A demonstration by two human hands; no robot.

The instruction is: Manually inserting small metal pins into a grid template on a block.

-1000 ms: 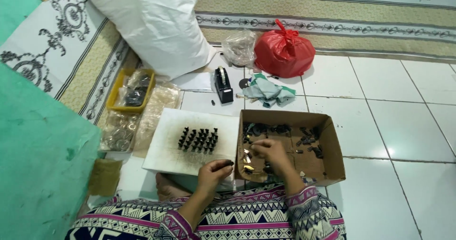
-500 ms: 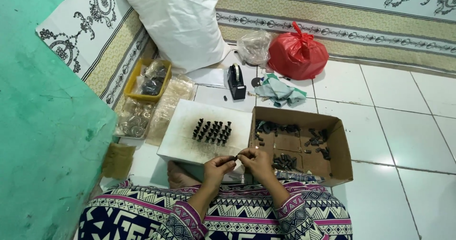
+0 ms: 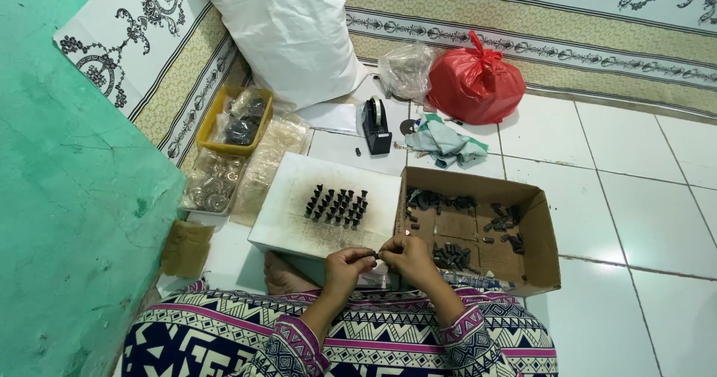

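We note the white block point(image 3: 299, 224), rows of black pieces point(image 3: 336, 205) standing on it, box point(image 3: 534, 231) beside. Right hand point(image 3: 407, 256) has left the box since a second ago; left hand point(image 3: 347, 261) meets it, fingertips pinching one small piece point(image 3: 377, 254) over the block's near edge.

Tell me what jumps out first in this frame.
The tied red plastic bag at the top, beside the big white sack, grabs the eye. In the middle, small black pieces stand in rows on a white foam slab, next to an open brown cardboard box. The left hand and right hand meet fingertip to fingertip over the slab's near edge.
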